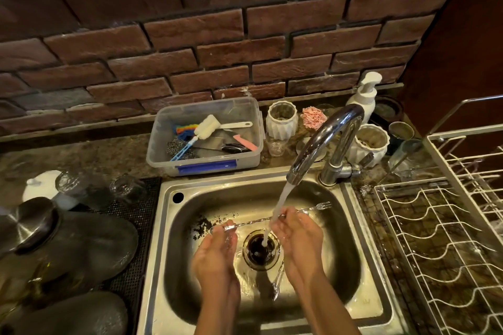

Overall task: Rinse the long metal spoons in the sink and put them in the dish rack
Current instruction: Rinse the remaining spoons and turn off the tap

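While water runs from the faucet (324,139), I hold 1 long twisted spoon (255,221) across the sink (362,304), my left hand (217,247) fingers clamped on its bowl end, my right hand (298,236) fingers pinching near its forked end. 1 more utensil (278,280) lies by the drain. The dish rack (435,239) shows 0 spoons, so rinsing looks early.

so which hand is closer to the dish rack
Right. The right hand holds the fork end of the long spoon on the side of the sink next to the dish rack. The left hand grips the bowl end, beyond the drain.
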